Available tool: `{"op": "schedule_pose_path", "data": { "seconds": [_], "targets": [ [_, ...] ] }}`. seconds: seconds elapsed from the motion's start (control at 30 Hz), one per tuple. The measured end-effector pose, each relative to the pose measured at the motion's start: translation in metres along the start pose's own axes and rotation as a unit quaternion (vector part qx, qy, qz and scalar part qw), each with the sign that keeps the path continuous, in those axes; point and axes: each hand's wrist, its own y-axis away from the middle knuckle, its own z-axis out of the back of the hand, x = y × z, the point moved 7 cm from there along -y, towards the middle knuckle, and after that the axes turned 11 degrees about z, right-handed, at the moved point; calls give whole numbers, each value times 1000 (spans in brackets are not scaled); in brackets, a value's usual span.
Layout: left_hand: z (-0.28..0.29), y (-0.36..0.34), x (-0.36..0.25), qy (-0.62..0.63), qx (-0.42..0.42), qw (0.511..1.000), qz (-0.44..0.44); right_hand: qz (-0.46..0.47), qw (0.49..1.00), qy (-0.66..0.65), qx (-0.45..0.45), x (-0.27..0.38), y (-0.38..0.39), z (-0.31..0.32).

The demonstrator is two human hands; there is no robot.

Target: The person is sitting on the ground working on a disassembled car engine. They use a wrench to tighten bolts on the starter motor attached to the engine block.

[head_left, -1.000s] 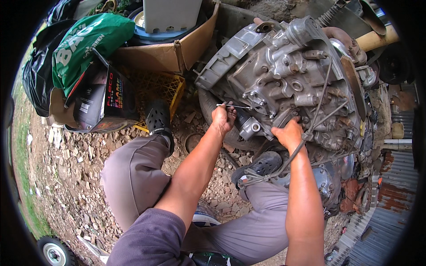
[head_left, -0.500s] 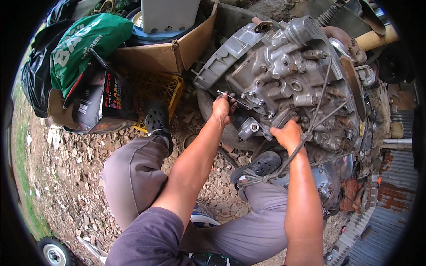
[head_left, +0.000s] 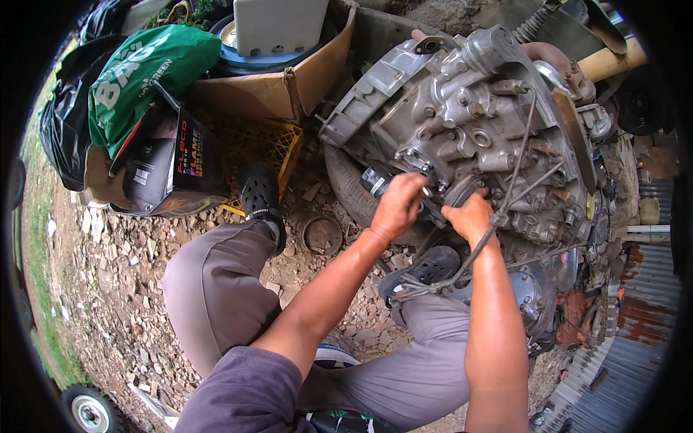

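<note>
A large grey metal engine or gearbox casing (head_left: 462,108) stands before me, covered in bolts, ribs and pipe stubs. Low on its near left side, my left hand (head_left: 399,206) is closed, its fingers bent against a small bolted fitting. A slim silver wrench is in that hand, now almost wholly hidden by the fingers. Just right of it, my right hand (head_left: 469,216) grips a grey elongated metal part (head_left: 462,190) of the casing, thumb on the near side and fingers behind. A dark cylinder (head_left: 375,182) with a pale label sticks out beside my left hand.
A grey rope (head_left: 498,220) crosses the casing by my right wrist. Behind it at the left are a cardboard box (head_left: 249,94), a yellow crate (head_left: 289,155) and a green bag (head_left: 148,79). A tyre (head_left: 354,191) lies under the casing. Broken stones cover the ground.
My left hand has swung right and down, closer to my right hand, and the wrench it held in plain sight is now mostly hidden. My right hand keeps its place.
</note>
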Motion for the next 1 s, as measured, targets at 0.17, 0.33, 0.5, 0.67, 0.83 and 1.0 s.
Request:
{"op": "schedule_pose_path", "data": {
  "seconds": [0.17,0.33,0.5,0.67,0.83,1.0],
  "targets": [
    [-29,37,3,-112,173,974,-95,-4,1000,4,3,0,1,2],
    [-21,52,23,-142,168,973,-75,-33,997,-12,62,12,7,10],
    [10,31,48,17,-69,973,220,-23,999,-25,37,-6,0,-2],
    [32,18,110,282,-247,821,430,-11,1000,-13,6,-1,0,0],
    [18,25,143,468,-226,672,527,-15,1000,-18,18,1,3,4],
    [9,21,157,500,-199,663,520,-25,997,-23,66,4,2,3]
  ]
}}
